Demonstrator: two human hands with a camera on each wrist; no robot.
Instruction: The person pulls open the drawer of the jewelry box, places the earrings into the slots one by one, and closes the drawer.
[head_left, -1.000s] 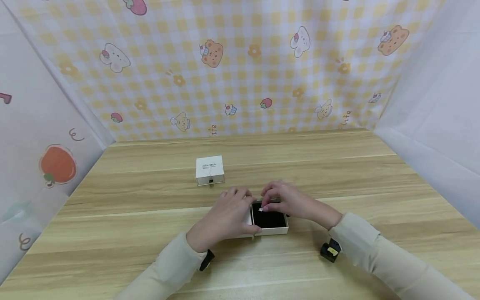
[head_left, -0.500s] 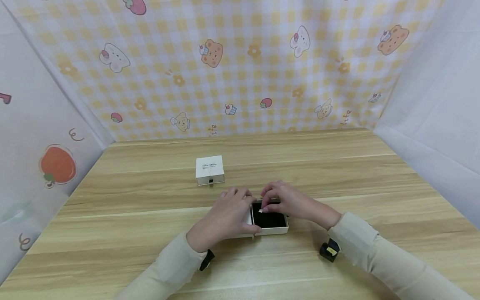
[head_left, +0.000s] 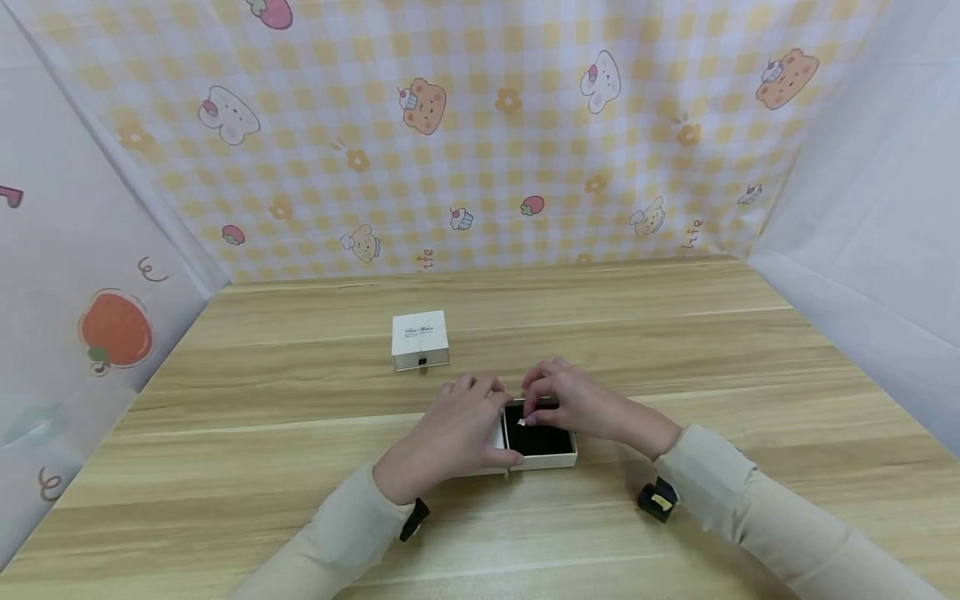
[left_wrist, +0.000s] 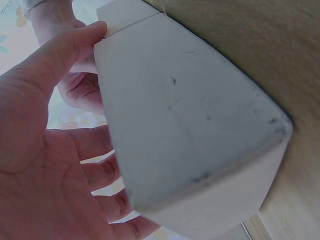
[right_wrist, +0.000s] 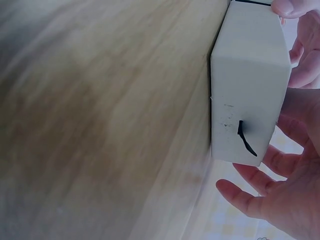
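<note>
A white box with its black-lined tray [head_left: 542,442] pulled out to the right lies on the table. My left hand [head_left: 457,429] grips the box from above, thumb on the near edge and fingers at the far side; in the left wrist view the white sleeve [left_wrist: 185,110] fills the middle beside that hand [left_wrist: 55,130]. Over the tray, my right hand [head_left: 570,400] pinches a small silvery piece [head_left: 522,422] at the black lining. The right wrist view shows the tray's end with a black ribbon tab [right_wrist: 246,140] beside the right hand [right_wrist: 295,185].
A second white box [head_left: 420,337], closed, with dark lettering on top and a black tab in front, sits farther back on the wooden table [head_left: 637,333]. A checked curtain [head_left: 480,142] hangs behind the table, with pale cloth at both sides.
</note>
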